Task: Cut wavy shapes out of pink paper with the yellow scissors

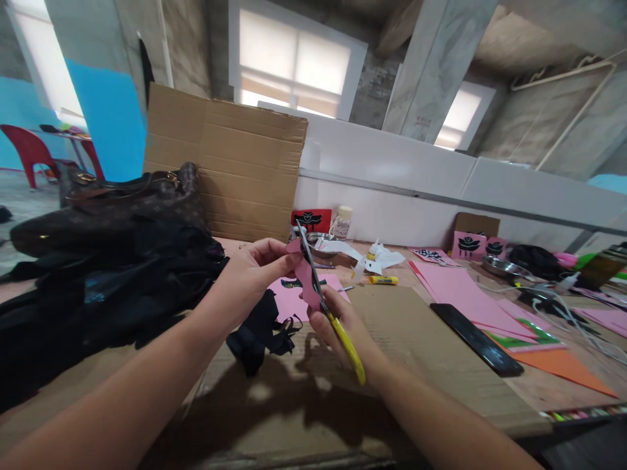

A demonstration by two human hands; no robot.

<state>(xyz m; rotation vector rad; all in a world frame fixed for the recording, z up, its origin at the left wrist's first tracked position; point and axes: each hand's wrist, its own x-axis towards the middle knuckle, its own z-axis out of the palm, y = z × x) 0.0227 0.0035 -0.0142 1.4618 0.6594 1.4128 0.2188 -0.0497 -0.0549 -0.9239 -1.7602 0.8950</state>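
Between the thumb and fingers of my left hand [269,261] is the upper end of a small wavy-edged piece of pink paper [306,277]. My right hand [340,320] grips yellow-handled scissors [345,343], their dark blades pointing up and away along the paper's right edge. Whether the blades are parted I cannot tell. Below my hands, black paper scraps [257,336] lie on the cardboard. Partly hidden behind my hands, a pink sheet [289,303] with a dark cut-out on it lies flat.
Dark clothing [147,281] and a brown handbag [108,202] are heaped at left, before an upright cardboard panel [245,163]. A black phone [475,339], pink sheets [470,294] and white cables lie at right. A yellow glue stick [383,280] and a lidded jar [341,222] are further back.
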